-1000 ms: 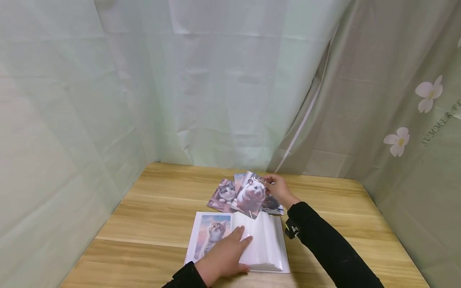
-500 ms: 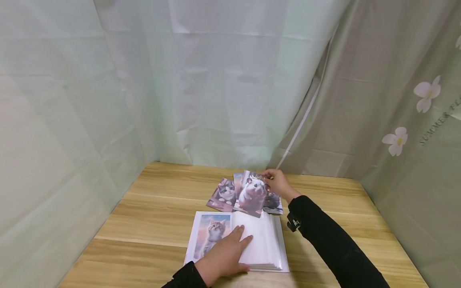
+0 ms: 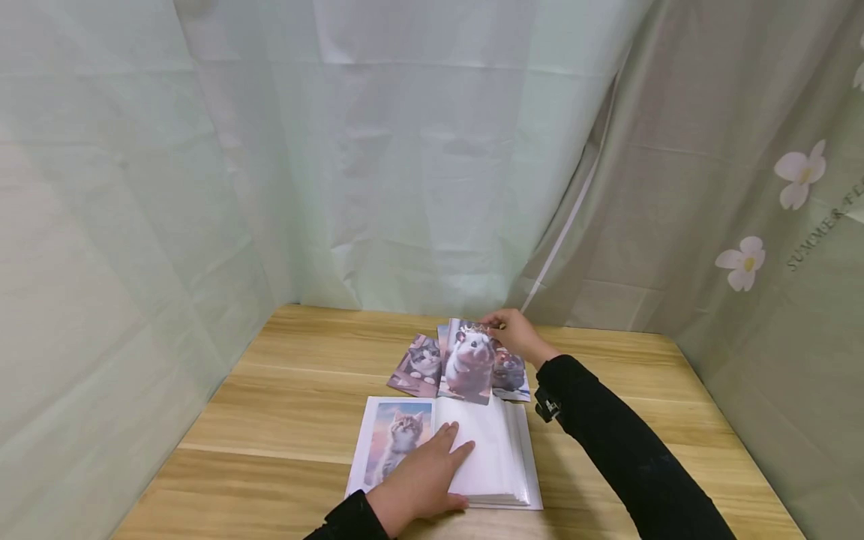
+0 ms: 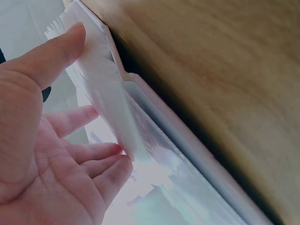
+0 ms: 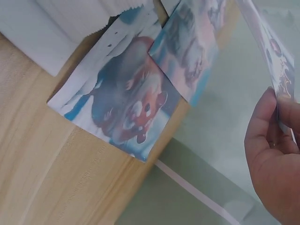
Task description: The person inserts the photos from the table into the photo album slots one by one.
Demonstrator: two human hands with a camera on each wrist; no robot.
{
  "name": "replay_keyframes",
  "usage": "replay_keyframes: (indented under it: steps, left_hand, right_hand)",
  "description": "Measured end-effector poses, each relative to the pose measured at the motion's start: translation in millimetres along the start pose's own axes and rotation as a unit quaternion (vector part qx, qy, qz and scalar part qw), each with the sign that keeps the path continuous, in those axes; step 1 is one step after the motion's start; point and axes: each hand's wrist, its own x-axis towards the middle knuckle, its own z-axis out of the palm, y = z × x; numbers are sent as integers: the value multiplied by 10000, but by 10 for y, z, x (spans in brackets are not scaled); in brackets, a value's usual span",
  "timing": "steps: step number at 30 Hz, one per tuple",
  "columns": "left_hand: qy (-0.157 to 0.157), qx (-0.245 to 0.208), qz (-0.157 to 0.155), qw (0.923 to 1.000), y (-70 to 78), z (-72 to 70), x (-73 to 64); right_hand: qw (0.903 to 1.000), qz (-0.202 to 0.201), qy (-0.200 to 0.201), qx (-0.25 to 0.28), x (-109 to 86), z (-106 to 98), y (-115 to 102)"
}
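Observation:
My right hand pinches the upper right edge of a picture card showing a white hamster with a crown. The card's lower edge overlaps the top of an open photo album in the head view. In the right wrist view the card stands on edge between thumb and fingers. My left hand rests spread across the album's inner fold, thumb and fingertips on the white pocket pages. A kitten picture fills the left page, partly covered by that hand.
Behind the album lie a grey cat card, a brown hamster card and a pink-and-blue card, partly overlapped. The wooden table ends at hanging curtains at the back and sides.
The right hand has shifted slightly left and back, bringing the hamster card more upright and uncovering more of the brown hamster card. The left hand has stayed in place on the album.

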Motion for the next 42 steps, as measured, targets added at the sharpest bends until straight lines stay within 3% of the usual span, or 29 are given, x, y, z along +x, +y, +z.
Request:
replay_keyframes:
  steps: [17, 36, 42]
  left_hand:
    - [-3, 51, -5, 10000, 8, 32, 7]
    - [24, 2, -54, 10000, 19, 40, -2]
    - [81, 32, -57, 9999, 28, 42, -11]
  right_hand:
    - [9986, 58, -473, -241, 73, -49, -173]
    - [9938, -62, -1003, -485, 84, -8, -196]
    - [9921, 236, -1206, -260, 57, 43, -152]
